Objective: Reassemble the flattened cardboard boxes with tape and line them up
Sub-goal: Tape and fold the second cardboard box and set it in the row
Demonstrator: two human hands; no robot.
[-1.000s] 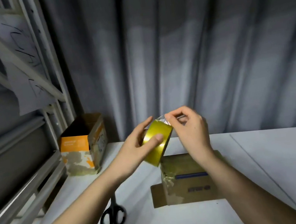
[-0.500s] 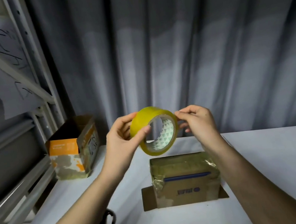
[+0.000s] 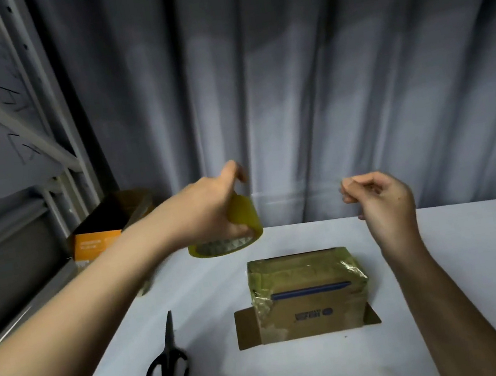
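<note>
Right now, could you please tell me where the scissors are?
In the head view the black scissors lie closed on the white table, left of the taped cardboard box and below the left hand.

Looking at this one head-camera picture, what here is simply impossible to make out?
- Tape strip, head view: nearly clear, so whether the right hand pinches its end is uncertain.
- Orange box: the left hand's forearm covers part of it.
- Print on the taped box: too small.
- Tape roll: fingers hide much.
</note>
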